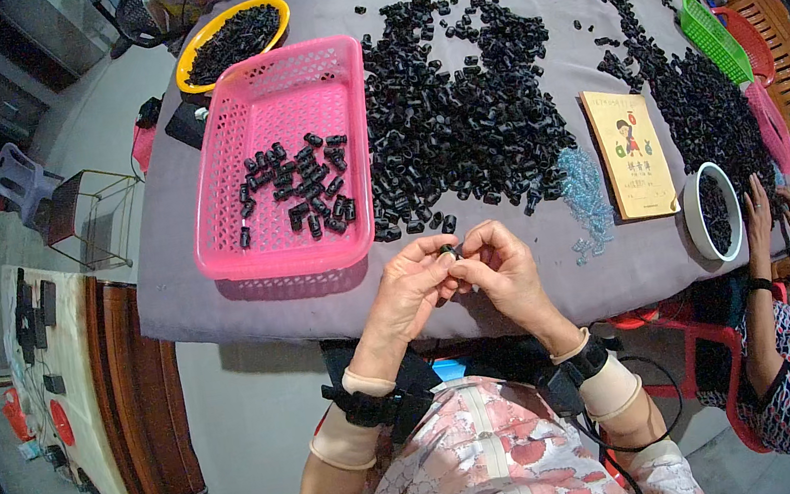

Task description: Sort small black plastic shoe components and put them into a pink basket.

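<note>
Close to the table's front edge, my left hand [408, 289] and my right hand [503, 272] meet with their fingertips pinched together. Between them is a small black plastic piece [450, 252], mostly covered by the fingers. Just beyond lies a loose black cylindrical piece [449, 224], at the front of a wide heap of similar black pieces [467, 115]. To the left of my hands stands a pink perforated basket [355, 141] with several black cylindrical pieces inside. Small clear bluish pieces [584, 200] are scattered to the right of the heap.
Behind the basket sits a yellow basin [284, 10] full of black pieces. A yellow booklet [630, 153] lies at the right, near a white bowl [692, 215] of small dark pieces. Another person's hands [759, 214] are at a second black heap beside green and red baskets [711, 36].
</note>
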### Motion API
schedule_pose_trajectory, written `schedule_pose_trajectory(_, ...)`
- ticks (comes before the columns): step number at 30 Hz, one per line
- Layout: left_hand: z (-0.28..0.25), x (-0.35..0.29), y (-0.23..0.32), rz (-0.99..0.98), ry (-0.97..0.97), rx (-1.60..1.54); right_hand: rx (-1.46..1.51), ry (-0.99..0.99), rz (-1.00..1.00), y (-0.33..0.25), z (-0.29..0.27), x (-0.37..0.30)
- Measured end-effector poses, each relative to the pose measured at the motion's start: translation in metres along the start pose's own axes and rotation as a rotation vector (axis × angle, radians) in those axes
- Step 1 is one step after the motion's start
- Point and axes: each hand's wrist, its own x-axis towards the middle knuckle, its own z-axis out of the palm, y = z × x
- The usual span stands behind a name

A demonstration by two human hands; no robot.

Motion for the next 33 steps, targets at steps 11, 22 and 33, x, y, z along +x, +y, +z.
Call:
schedule_pose_trajectory(11,0.002,0.004,-0.003,0.046,0.020,0.022,-0.356,-0.084,-0.248,-0.013,0.001,0.004)
schedule_pose_trajectory(22,0.001,0.005,-0.007,0.018,0.024,0.001,-0.317,-0.127,-0.204,-0.012,-0.006,0.008)
schedule_pose_trajectory(33,0.007,0.005,-0.011,0.007,0.083,-0.002,-0.490,0.078,-0.316,-0.017,-0.008,-0.002)
